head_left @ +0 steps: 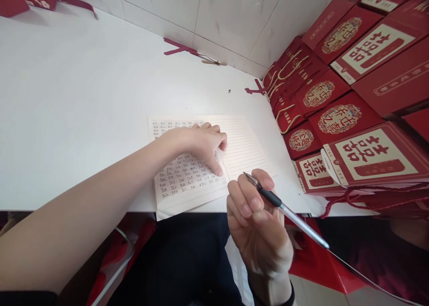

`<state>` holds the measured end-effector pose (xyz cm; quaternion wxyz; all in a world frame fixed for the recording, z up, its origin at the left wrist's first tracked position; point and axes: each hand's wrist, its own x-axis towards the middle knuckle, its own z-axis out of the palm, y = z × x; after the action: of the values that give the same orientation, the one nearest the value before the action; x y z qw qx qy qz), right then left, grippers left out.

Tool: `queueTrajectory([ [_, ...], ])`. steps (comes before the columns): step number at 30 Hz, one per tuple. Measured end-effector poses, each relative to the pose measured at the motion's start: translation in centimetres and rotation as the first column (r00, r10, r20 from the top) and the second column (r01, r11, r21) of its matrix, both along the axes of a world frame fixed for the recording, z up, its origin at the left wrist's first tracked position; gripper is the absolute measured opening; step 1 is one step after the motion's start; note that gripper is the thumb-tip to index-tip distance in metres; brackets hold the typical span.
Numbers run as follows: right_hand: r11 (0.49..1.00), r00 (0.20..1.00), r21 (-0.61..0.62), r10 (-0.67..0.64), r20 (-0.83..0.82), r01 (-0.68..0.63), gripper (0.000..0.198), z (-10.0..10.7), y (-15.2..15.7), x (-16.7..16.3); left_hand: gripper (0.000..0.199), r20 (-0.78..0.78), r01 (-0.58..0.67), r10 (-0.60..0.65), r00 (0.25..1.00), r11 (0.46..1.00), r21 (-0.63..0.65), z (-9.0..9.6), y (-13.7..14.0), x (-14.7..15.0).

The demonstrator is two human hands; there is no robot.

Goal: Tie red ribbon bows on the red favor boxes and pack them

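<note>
My head feed showed a white table [83, 95] against a pale tiled wall [234, 15], with red boxes [385, 95] stacked at the right and red gift bags [279, 87] with gold cord handles against them. Dark red ribbons [179, 48] lay along the back of the table, near a thin tan strip [214, 63]. On the boxes I read 乔迁之喜 in ornate round labels [340, 118], 金榜题名 on another round label [300, 140], and a large 囍 on cream panels [365, 150]; the smaller print was beyond me. The notebook [246, 140] lay open at the table's near edge, its left page filled with handwritten numbers, the bottom row starting 963, 964, 965, 966, and its right page ruled. I counted one notebook, one pen [276, 199], three 乔迁之喜 labels, one 金榜题名 label and three 囍 panels fully in view. The left hand [206, 145] rested on the left page beside the fold, thumb spread from lightly bent fingers, gripping nothing. The right hand [259, 225], near the notebook's lower right corner, was curled closed around the pen, its tip pointing away from me and leftward; I couldn't judge the gap beneath the tip.
</note>
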<state>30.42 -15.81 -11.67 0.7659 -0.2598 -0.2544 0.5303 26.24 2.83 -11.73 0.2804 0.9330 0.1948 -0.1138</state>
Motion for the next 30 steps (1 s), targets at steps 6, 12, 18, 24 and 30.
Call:
queueTrajectory([
  [6, 0.999, 0.999, -0.012, -0.036, -0.008, 0.036, 0.027, -0.17, 0.11, 0.14, 0.067, -0.006, -0.005, 0.005, 1.000, 1.000, 0.008, -0.12, 0.07, 0.11],
  [12, 0.993, 0.995, -0.069, -0.096, 0.028, 0.098, 0.023, -0.16, 0.13, 0.16, 0.066, 0.010, -0.008, 0.008, 1.000, 1.000, -0.004, -0.23, 0.12, 0.04],
  [18, 0.963, 0.973, -0.153, -0.207, 0.105, 0.221, 0.023, 0.05, 0.23, 0.03, 0.064, 0.013, -0.019, 0.020, 1.000, 1.000, -0.018, -0.25, 0.10, -0.08],
  [24, 0.941, 0.958, -0.196, -0.252, 0.135, 0.275, 0.026, 0.15, 0.43, -0.05, 0.065, 0.017, -0.022, 0.023, 1.000, 0.999, -0.034, -0.29, 0.12, -0.09],
  [30, 0.929, 0.945, -0.196, -0.286, 0.162, 0.314, 0.026, 0.14, 0.34, -0.20, 0.065, 0.030, -0.014, 0.015, 0.999, 0.999, -0.035, -0.48, 0.19, -0.08],
])
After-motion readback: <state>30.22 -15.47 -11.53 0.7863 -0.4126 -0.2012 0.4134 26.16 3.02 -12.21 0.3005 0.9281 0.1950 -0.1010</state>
